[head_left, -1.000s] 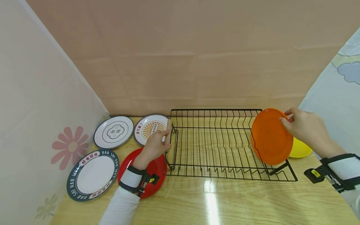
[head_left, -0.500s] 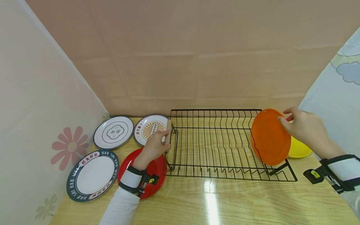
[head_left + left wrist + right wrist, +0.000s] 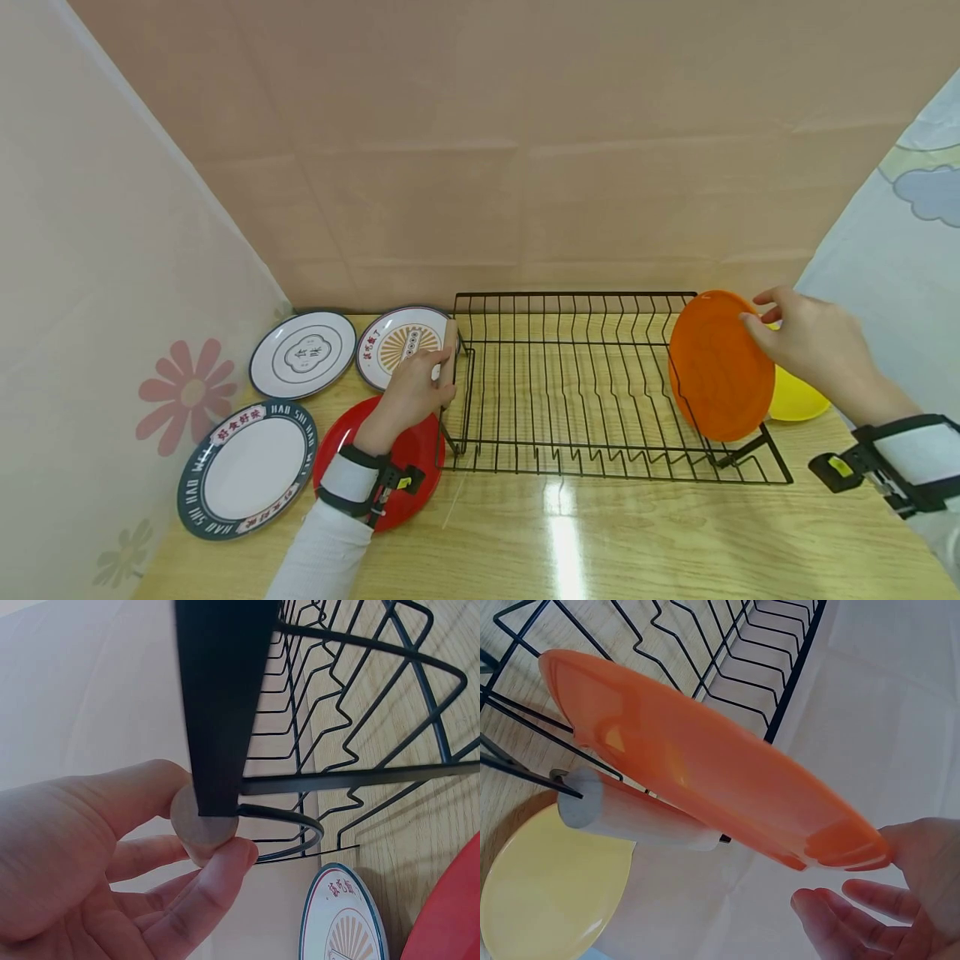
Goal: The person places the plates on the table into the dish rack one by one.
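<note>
A black wire dish rack (image 3: 573,392) stands on the table. My left hand (image 3: 411,390) grips the wooden handle (image 3: 447,362) at its left end; in the left wrist view, thumb and fingers (image 3: 206,892) curl round that handle. An orange plate (image 3: 722,367) stands on edge in the rack's right end, leaning to the right. My right hand (image 3: 813,337) is at the plate's upper right rim. In the right wrist view, its thumb is at the rim, while the other fingers (image 3: 855,922) are apart from the plate. The rack's right wooden handle (image 3: 641,810) sits beside the orange plate.
A yellow plate (image 3: 799,396) lies right of the rack, partly hidden. To the left lie a red plate (image 3: 412,492), a sunburst-patterned plate (image 3: 393,321), a white plate (image 3: 273,367) and a dark-rimmed plate (image 3: 247,467). A cloth wall (image 3: 525,167) rises behind.
The orange plate's right edge has shifted slightly left. My right hand has moved slightly left, and its fingers have loosened from the plate's rim. My left hand stays on the handle.
</note>
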### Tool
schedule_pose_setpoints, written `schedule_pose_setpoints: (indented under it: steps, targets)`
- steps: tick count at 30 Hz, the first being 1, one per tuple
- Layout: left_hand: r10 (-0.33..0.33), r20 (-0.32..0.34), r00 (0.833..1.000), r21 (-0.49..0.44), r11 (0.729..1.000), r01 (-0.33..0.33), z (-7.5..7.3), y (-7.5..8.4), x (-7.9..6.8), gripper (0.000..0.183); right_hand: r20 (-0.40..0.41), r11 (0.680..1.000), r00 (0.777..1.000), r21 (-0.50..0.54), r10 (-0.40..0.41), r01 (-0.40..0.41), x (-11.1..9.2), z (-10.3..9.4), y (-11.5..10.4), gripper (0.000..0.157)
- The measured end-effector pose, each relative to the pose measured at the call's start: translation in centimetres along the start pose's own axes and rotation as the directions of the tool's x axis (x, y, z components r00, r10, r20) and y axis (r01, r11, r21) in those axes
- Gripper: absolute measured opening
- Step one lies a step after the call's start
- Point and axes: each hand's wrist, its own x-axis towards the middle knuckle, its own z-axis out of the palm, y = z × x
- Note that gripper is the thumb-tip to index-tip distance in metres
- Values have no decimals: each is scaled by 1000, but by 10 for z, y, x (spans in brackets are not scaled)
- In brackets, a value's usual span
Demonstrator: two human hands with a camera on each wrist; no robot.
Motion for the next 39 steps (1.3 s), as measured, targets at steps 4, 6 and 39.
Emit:
schedule_pose_setpoints:
  steps: [4,6,39]
  targets:
    - [-4,0,1000,-3,1000,4,0,0,0,51,11,1000,1000,-1,4,-4,0,0,-1,35]
    - [-9,1,1000,-10,1000,9,-1,1,-1,52,18,1000,1000,3,6,-6,0,0,-1,36]
    - [-24,14,1000,-24,999,24,1,-3,0,53,-65,997,995,10,-70,70,-4,3,-5,31]
